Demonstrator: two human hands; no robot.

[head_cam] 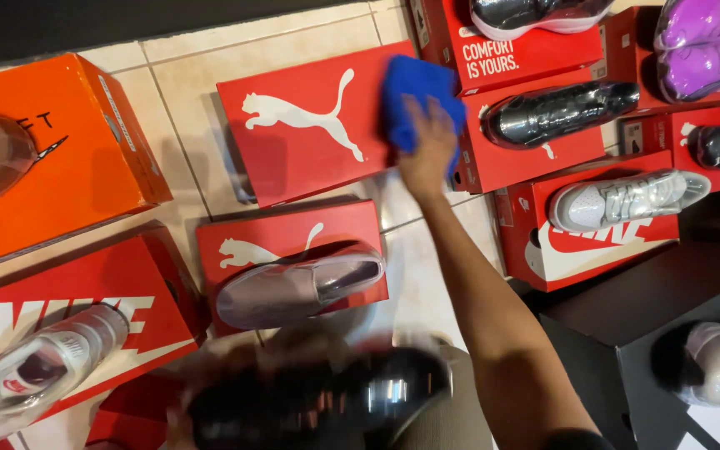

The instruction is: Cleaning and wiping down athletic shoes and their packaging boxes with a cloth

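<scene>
Head view: I see my right hand (pixel 427 150) at about one o'clock, its grip pressed down on a blue cloth (pixel 417 96) that lies at the right edge of a bare red shoebox lid (pixel 310 125). I judge the cloth soft, light and floppy, best bunched at its middle. My left hand (pixel 235 400), blurred at six o'clock, seems closed round a dark glossy shoe (pixel 360 396). At seven o'clock a pale slip-on shoe (pixel 297 287) rests on another red box (pixel 285 237).

An orange box (pixel 77 142) sits left; a silver sneaker (pixel 627 200) and purple shoe (pixel 706 46) rest on red boxes at right.
</scene>
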